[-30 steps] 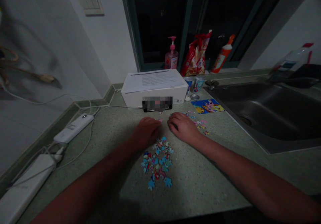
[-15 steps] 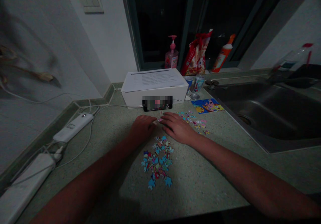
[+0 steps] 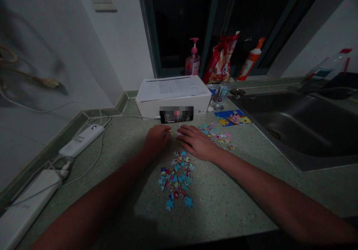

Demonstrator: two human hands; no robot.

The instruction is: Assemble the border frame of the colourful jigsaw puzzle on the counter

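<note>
Speckled stone bench (image 3: pixel 223 209) under a dark window (image 3: pixel 179 26), with a white box (image 3: pixel 173 106) at the back serving as reference. In front of the box, the left hand (image 3: pixel 156 141) rests curled and narrow; the right hand (image 3: pixel 195 142) lies with fingers extended. Whether either holds a piece cannot be confirmed. Blue-and-pink jigsaw pieces (image 3: pixel 176 181) lie heaped further forward of the box, just below the hands; a looser scatter of pieces (image 3: pixel 215 134) sits front-right of the box, near a printed picture card (image 3: pixel 232 118).

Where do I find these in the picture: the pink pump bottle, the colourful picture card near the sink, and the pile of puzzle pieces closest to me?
Pink pump bottle (image 3: pixel 193 66): head view, on its body.
Colourful picture card (image 3: pixel 232 118): head view, on its middle.
Pile of puzzle pieces (image 3: pixel 176 181): head view, on its middle.
</note>
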